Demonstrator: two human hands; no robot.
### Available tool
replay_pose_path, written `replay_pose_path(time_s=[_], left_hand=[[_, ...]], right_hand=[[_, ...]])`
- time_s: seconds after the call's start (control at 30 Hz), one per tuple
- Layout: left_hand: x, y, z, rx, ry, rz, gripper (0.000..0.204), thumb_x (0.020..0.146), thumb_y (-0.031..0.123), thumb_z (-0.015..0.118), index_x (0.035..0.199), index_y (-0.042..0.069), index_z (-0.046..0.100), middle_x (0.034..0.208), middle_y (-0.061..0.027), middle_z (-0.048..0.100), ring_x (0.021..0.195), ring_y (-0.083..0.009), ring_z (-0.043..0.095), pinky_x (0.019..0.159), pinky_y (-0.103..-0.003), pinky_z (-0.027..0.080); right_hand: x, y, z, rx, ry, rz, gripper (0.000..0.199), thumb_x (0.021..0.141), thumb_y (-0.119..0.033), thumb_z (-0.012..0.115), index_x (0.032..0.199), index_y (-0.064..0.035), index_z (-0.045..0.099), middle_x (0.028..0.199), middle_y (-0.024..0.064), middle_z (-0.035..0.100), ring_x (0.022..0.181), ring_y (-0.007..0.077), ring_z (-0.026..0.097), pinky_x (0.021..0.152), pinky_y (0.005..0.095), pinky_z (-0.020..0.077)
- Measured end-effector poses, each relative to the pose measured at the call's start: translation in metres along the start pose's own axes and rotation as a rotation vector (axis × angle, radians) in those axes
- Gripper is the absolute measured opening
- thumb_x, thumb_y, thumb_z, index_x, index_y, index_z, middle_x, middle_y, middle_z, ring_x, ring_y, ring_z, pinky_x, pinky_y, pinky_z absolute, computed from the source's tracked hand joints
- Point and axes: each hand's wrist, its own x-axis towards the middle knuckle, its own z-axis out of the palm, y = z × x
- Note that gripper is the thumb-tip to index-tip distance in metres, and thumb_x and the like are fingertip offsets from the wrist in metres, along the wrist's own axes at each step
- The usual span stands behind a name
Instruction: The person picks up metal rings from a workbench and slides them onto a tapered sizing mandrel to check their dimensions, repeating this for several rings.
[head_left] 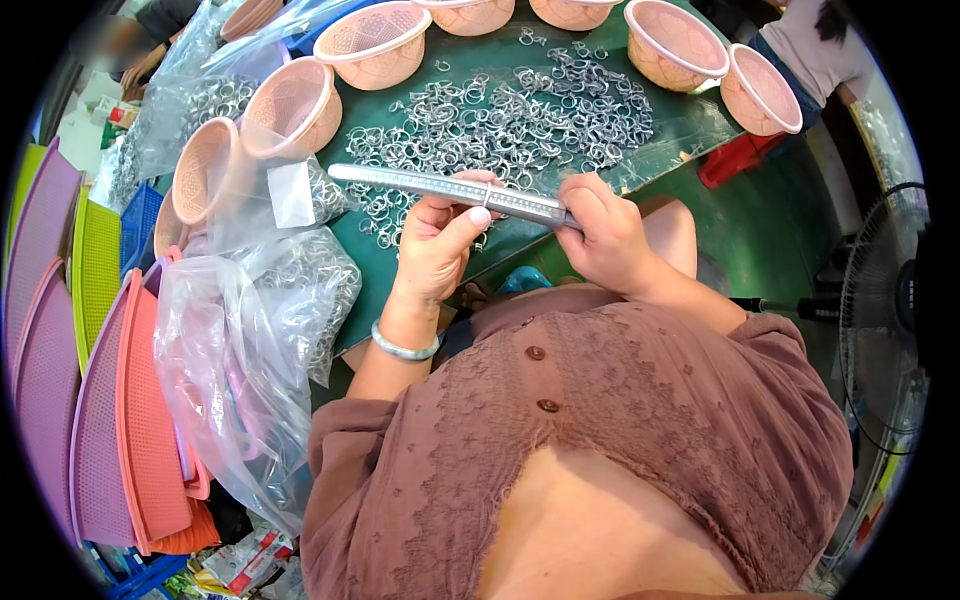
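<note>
A long, tapered grey metal ring mandrel (395, 181) with graduated markings lies level across the front of my chest. My right hand (610, 235) is closed round its thick end at the right. A silvery ring (487, 194) sits around the mandrel's shaft, right of the middle. My left hand (440, 235) pinches at that ring, thumb in front and fingers behind the mandrel. Beyond both hands spreads a heap of silvery rings (510, 125) on the green tabletop (685, 125).
Pink baskets (375, 50) line the table's far side. At the left are clear plastic bags (300, 275) of rings and stacked coloured baskets (105, 400). A red stool (738, 160) and a fan (885, 310) stand at the right. Another person (825, 45) is at the far right.
</note>
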Motion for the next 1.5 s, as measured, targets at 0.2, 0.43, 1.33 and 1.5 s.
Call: replay_pose_path(time_s=[0.2,0.43,1.33,1.5], left_hand=[[-0.003,-0.003,-0.001,0.033,0.057,0.005,0.03,0.08,0.004,0.061,0.108,-0.001,0.056,0.103,-0.0112,0.058,0.09,-0.0163,0.055,0.084,-0.03,0.042],[-0.006,-0.009,-0.002,0.041,0.1,0.011,0.027,0.08,0.004,0.062,0.106,-0.001,0.057,0.099,-0.009,0.059,0.088,-0.0155,0.055,0.082,-0.028,0.042],[0.044,0.046,-0.052,0.347,0.526,0.065,0.022,0.078,0.009,0.056,0.098,-0.001,0.06,0.089,-0.0115,0.062,0.078,-0.0202,0.059,0.067,-0.028,0.048],[0.101,0.037,-0.023,1.674,0.387,-0.16,0.038,0.073,0.032,0.066,0.101,0.007,0.064,0.087,-0.0126,0.063,0.079,-0.0259,0.061,0.073,-0.036,0.047]], right_hand=[[-0.002,-0.001,0.001,0.001,-0.05,-0.009,0.023,0.062,0.0,0.062,0.079,-0.0033,0.046,0.084,0.0098,0.052,0.06,0.0282,0.054,0.05,0.0359,0.0442],[-0.004,-0.001,0.001,0.038,-0.089,0.025,0.021,0.065,-0.002,0.062,0.078,-0.0033,0.046,0.082,0.0105,0.05,0.063,0.0296,0.054,0.051,0.037,0.0442],[-0.019,0.034,-0.051,0.668,-0.126,0.775,0.011,0.077,-0.007,0.064,0.081,-0.0013,0.056,0.069,-0.005,0.047,0.061,0.0023,0.039,0.052,0.0187,0.0312],[-0.022,0.037,-0.044,0.672,-0.128,0.746,0.012,0.077,-0.008,0.064,0.081,-0.0016,0.055,0.068,-0.0048,0.047,0.06,0.0022,0.039,0.051,0.0189,0.031]])
